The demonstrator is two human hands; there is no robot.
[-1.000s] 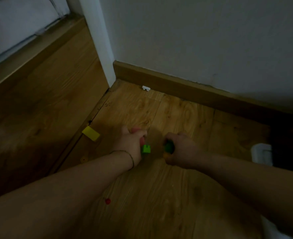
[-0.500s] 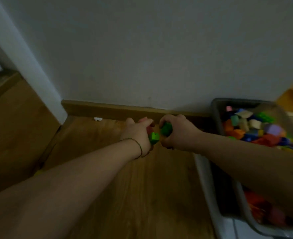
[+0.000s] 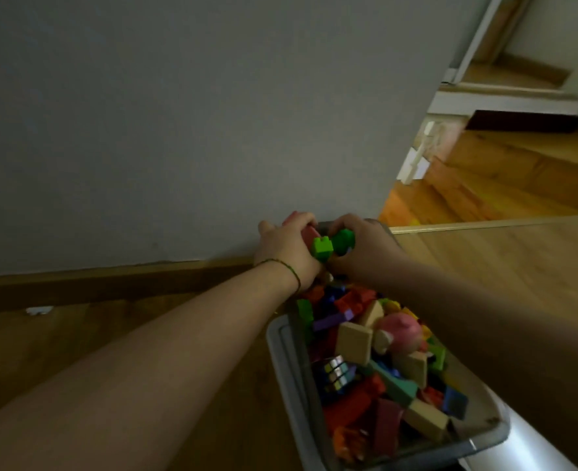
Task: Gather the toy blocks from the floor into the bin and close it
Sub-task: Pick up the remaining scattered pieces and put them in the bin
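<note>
In the head view, the scene has changed from half a second ago. Then both hands hung above the bare floor [image 3: 179, 338] beside the bin. Now the left hand [image 3: 287, 254] and the right hand [image 3: 362, 251] are over the far end of the grey bin [image 3: 282, 351]. I judge the carry is almost finished and only the release of this handful remains.

The left fingers [image 3: 302, 219] are curled round a light green block [image 3: 322, 248] and a red block [image 3: 309, 233] just behind it. The right fingers [image 3: 343, 220] are curled round a dark green block [image 3: 344, 239]. The two green blocks touch between the hands, and no finger is spread yet.

Below the fingers, toward the person, the bin holds many coloured blocks [image 3: 354, 341], a pink toy pig [image 3: 401, 331] and a small puzzle cube [image 3: 337, 372]. The bin has no lid on it. A pale thing [image 3: 528, 436] lies under its near right corner; perhaps it is the lid, I cannot tell.
</note>
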